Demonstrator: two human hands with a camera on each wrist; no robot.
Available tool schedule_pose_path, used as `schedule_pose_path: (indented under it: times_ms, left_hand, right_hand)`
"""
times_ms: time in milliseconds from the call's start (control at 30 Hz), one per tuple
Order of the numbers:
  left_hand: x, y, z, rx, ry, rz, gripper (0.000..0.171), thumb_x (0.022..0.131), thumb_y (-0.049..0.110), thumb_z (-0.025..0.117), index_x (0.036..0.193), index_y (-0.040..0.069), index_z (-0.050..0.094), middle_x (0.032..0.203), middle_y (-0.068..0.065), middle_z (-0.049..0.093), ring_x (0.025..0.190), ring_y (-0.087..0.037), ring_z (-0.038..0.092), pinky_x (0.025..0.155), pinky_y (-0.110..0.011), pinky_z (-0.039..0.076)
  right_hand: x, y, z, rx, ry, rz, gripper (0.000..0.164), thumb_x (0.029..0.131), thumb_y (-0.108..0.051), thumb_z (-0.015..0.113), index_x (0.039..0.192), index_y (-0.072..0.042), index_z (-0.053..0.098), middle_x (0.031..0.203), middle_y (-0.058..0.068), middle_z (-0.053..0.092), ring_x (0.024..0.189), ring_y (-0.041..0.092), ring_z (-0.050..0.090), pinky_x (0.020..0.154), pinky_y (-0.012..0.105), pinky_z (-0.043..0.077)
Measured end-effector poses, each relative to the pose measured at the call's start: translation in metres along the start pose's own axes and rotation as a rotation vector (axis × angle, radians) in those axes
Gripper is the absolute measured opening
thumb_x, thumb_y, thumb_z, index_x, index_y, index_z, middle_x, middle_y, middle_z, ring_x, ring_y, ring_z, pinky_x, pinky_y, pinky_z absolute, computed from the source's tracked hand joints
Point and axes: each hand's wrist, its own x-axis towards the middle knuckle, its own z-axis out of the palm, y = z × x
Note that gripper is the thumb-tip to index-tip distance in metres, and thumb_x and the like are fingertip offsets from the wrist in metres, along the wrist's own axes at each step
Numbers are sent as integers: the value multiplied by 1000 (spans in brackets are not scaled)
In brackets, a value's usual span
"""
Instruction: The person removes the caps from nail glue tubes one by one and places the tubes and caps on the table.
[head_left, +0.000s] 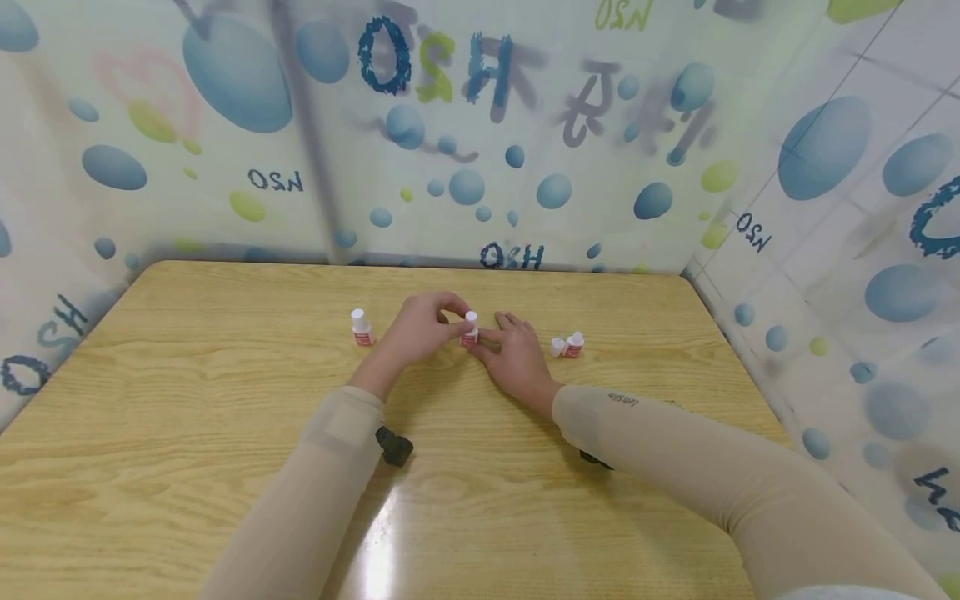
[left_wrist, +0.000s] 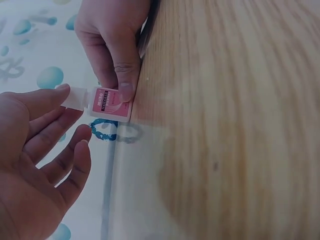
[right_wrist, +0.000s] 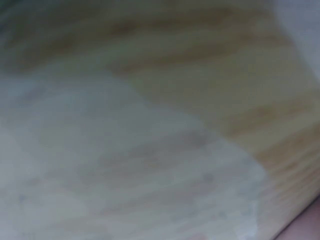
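Note:
A small white bottle (head_left: 468, 338) with a pink-red label stands upright on the table between the two hands. My left hand (head_left: 423, 329) pinches its white cap (left_wrist: 75, 98) between thumb and forefinger, the other fingers loosely bent below. Low on the bottle's body, my right hand (head_left: 517, 358) holds it between thumb and fingers; the thumb presses on the label (left_wrist: 106, 104) in the left wrist view. The right wrist view is blurred and shows mostly table, with a sliver of skin at its lower right corner.
On the wooden table (head_left: 225, 375), a similar capped bottle (head_left: 362, 328) stands left of my left hand. Right of my right hand are another labelled bottle (head_left: 573, 346) and a small white piece (head_left: 557, 347) close beside it. A patterned curtain (head_left: 465, 187) hangs behind the far edge.

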Motion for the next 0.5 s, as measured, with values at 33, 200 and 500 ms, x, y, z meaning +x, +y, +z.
schedule_pose_path:
  times_ms: [33,200,500]
  left_hand:
    - [0,0,0,1,5,1,26,103,32,73,123,17,73,130,-4,72,109,-28,63,83,-36,55]
    - [0,-1,2,1,39,8,24,101,34,75,119,17,74,125,-4,74,107,-27,63,82,-37,56]
    - [-3,0,4,1,96,49,33,101,31,75,130,17,74,121,-4,77,103,-27,64,79,-37,54]
  right_hand:
    - [0,0,0,-1,1,-1,40,104,-39,69,140,-22,72,164,24,46,159,43,36,131,63,22]
    - [0,1,0,-2,7,-6,38,104,-39,69,139,-23,72,164,23,47,159,43,37,131,63,22]
    - [-1,1,1,4,6,-5,39,104,-38,69,139,-22,72,164,23,47,159,42,36,131,62,22]
